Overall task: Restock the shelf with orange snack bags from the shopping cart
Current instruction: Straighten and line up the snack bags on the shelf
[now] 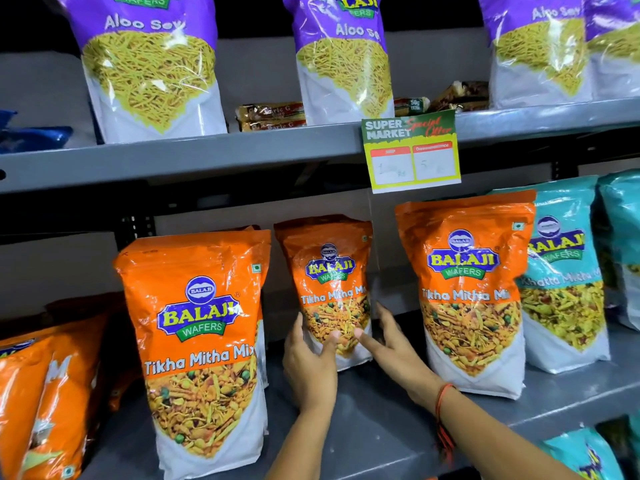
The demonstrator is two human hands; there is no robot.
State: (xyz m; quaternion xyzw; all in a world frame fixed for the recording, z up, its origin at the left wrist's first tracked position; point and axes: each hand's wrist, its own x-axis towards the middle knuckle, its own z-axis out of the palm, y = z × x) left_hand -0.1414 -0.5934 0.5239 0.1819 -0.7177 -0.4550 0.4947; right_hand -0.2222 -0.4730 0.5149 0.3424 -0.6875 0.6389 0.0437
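- The person stood close to a grey metal shelf and both arms reached to its back part.
- The left hand held the left lower edge of the middle orange bag, the thumb on its front and the fingers around its side.
- The right hand held the right lower edge of the same bag, with its thumb on the front; so each grip was clamped on this bag.
- A red thread bracelet sat on the right wrist.
- The middle orange bag stood upright, deeper on the shelf than its neighbours.
- A front orange bag stood upright to the left, and another orange bag stood to the right, both nearer to the edge.
- More orange bags leaned at the far left.
- Teal bags stood just beside the right orange bag.
- On the upper shelf stood purple bags, and a green and yellow price tag hung from its edge.
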